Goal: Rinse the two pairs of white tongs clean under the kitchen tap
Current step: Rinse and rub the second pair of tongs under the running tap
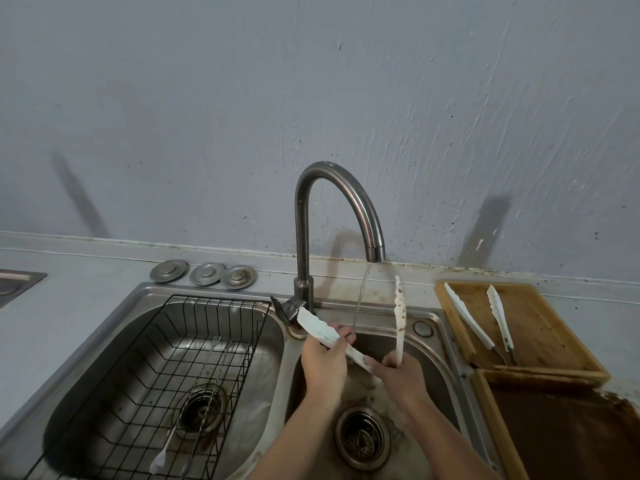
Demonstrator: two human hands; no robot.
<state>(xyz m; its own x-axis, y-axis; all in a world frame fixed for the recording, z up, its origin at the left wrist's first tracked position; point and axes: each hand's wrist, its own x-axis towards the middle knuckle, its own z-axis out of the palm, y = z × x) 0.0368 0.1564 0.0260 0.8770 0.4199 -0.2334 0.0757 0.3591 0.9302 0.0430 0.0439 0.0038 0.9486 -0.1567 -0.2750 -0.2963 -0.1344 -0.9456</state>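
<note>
Nearest you, your two forearms reach up over the right basin of the steel sink point(446, 344), above its drain strainer point(362, 436). Your left hand point(323, 360) has its grip closed round one arm of the spread white tongs point(349, 353), fingers curled over it near the middle; that arm slants up and left, its scalloped tip lying just in front of the tap lever. Your right hand point(398, 370) pinches the tongs at the hinge end, and the other arm stands nearly upright from it, streaked with brownish residue along its toothed edge. The stream of water point(360, 299) falls from the gooseneck tap point(346, 202) between the two arms and meets your left fingertips.

The second pair of white tongs point(485, 322) lies open on a wooden tray point(550, 327) on the surface to the right of the sink (well apart from the water), tips pointing toward the wall. A second wooden tray point(561, 427), stained dark, sits just in front of it.

In the left basin a black wire rack point(145, 375) holds a few thin utensils. Three round metal sink plugs point(204, 273) rest on the surface behind that basin.
</note>
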